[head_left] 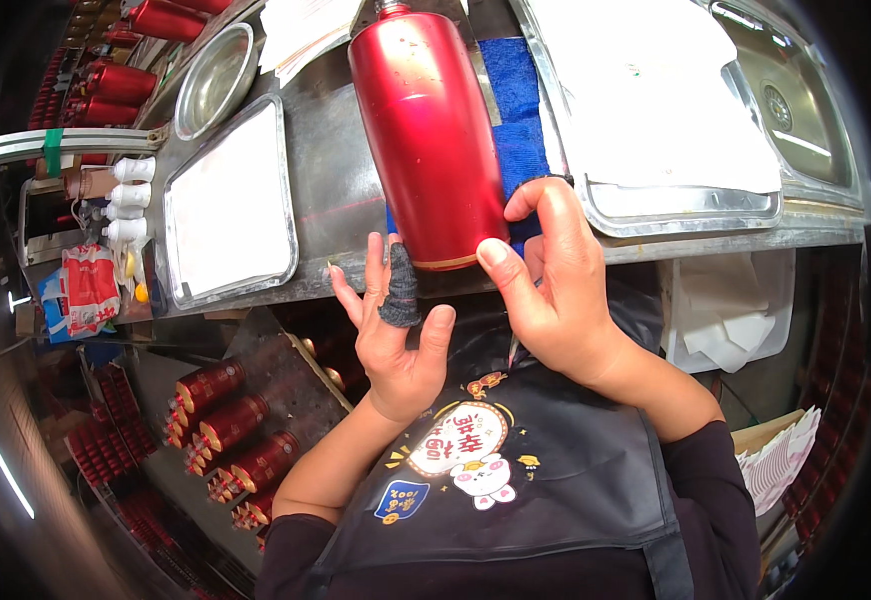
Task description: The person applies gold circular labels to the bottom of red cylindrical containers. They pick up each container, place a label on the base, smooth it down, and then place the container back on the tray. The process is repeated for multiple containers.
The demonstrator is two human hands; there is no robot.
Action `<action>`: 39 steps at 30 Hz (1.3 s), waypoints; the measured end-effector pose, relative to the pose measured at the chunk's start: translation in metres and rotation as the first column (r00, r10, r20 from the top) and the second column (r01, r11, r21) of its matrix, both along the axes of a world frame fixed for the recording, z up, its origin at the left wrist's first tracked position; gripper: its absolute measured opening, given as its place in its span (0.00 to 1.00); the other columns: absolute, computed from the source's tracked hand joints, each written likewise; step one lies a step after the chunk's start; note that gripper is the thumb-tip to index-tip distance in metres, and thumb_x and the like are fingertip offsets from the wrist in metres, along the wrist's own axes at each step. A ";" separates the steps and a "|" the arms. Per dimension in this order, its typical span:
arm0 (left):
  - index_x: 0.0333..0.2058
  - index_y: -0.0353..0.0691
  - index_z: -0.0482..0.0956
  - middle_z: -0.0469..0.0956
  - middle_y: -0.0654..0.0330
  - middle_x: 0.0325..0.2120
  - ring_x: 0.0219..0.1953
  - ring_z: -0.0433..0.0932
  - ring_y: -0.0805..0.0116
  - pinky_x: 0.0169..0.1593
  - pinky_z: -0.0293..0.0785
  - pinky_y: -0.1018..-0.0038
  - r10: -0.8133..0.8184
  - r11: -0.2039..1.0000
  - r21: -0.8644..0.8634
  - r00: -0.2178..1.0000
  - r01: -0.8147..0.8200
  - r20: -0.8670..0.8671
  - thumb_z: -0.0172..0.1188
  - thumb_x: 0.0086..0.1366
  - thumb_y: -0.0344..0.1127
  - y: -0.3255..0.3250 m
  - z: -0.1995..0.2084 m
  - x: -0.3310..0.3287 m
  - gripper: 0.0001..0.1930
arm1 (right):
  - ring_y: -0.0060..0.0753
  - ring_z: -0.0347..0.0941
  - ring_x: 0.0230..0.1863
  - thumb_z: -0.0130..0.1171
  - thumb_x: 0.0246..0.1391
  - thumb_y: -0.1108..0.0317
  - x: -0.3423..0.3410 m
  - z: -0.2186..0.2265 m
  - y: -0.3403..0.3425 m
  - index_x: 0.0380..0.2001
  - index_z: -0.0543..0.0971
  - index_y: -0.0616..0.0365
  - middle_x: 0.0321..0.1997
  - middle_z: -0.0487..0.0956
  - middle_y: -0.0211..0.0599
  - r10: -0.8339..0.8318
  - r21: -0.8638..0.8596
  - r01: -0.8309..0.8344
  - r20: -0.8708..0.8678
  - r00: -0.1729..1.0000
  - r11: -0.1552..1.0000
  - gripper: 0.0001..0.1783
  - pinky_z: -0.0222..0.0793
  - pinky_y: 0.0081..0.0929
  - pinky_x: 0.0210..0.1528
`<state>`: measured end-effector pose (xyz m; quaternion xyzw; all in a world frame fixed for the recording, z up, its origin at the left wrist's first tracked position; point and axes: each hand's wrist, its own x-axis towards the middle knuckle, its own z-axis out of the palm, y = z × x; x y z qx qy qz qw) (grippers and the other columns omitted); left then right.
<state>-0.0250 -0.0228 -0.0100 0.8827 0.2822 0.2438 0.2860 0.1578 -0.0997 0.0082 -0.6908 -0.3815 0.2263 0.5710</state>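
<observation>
On the metal bench, between a tray and a sink, with more bottles at far left, the red bottle lay over blue cloth, its base beside the wide-spread left hand and the curled right hand, whose grip I couldn't tell.

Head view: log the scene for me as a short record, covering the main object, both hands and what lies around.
Main object: glossy red tapered bottle, gold-rimmed base toward the person
Left: bare left hand, fingers spread beside the base, dark fabric wrap on one; contact unclear
Right: bare right hand, thumb at the base's right edge; firmness of grip unclear
Cloth: bright blue fabric strip, showing on both sides of the bottle
Leftward: round silver metal bowl; white rectangular sheet in a metal tray
Rightward: white sheets; silver metal sink
</observation>
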 end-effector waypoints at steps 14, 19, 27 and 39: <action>0.51 0.31 0.82 0.68 0.36 0.64 0.70 0.59 0.34 0.70 0.28 0.35 -0.003 0.956 0.288 0.985 0.054 -0.172 0.64 0.65 0.41 0.007 0.026 0.010 0.21 | 0.37 0.73 0.36 0.60 0.55 0.75 0.006 -0.008 -0.002 0.40 0.74 0.62 0.38 0.74 0.42 0.045 0.071 -0.015 -0.442 0.896 0.997 0.10 0.71 0.29 0.36; 0.49 0.38 0.85 0.65 0.34 0.66 0.70 0.58 0.32 0.70 0.30 0.34 -0.011 0.927 0.358 0.959 0.116 -0.283 0.65 0.63 0.43 0.015 0.037 0.010 0.19 | 0.42 0.75 0.35 0.64 0.55 0.71 -0.002 -0.005 0.005 0.40 0.73 0.61 0.37 0.74 0.43 -0.009 0.039 0.018 -0.227 0.974 0.999 0.12 0.72 0.33 0.38; 0.48 0.48 0.86 0.61 0.33 0.67 0.70 0.58 0.29 0.68 0.36 0.31 -0.108 0.808 0.504 0.918 0.305 -0.382 0.72 0.52 0.39 0.033 0.057 0.026 0.21 | 0.10 0.60 0.23 0.59 0.57 0.77 0.005 -0.012 0.004 0.44 0.73 0.60 0.32 0.71 0.24 0.072 0.086 -0.039 -0.418 0.905 0.996 0.12 0.56 0.15 0.27; 0.20 0.37 0.80 0.70 0.43 0.64 0.71 0.55 0.32 0.70 0.28 0.33 -0.312 0.788 0.427 0.886 0.443 -0.343 0.75 0.43 0.34 0.034 0.080 0.075 0.11 | 0.12 0.67 0.25 0.48 0.59 0.84 0.012 -0.012 -0.021 0.49 0.76 0.63 0.39 0.78 0.32 -0.014 0.092 0.069 -0.498 0.867 0.993 0.17 0.64 0.16 0.29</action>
